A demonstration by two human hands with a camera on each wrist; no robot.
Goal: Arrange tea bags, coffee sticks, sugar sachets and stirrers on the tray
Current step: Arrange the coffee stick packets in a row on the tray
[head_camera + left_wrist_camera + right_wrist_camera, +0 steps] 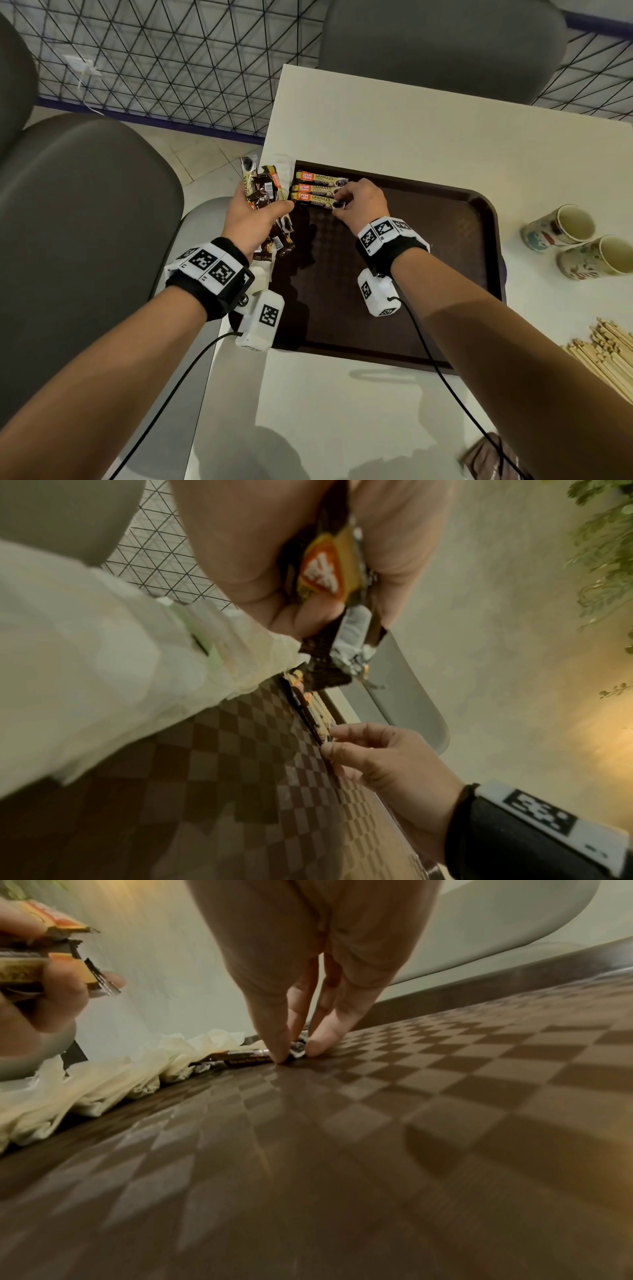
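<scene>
Lying side by side in the tray's (479, 219) far left corner, three sticks (317, 187) read "Great Taste GRANULES". The right hand (363, 205) pinches the nearest one's end; the left hand (253, 219) grips a bunch (262, 192) above the bench (411, 130) edge.

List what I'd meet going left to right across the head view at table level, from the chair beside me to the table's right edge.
Grey chair → bundle of coffee sticks in the left hand → three coffee sticks laid in a row on the tray → right hand → two paper cups.
</scene>
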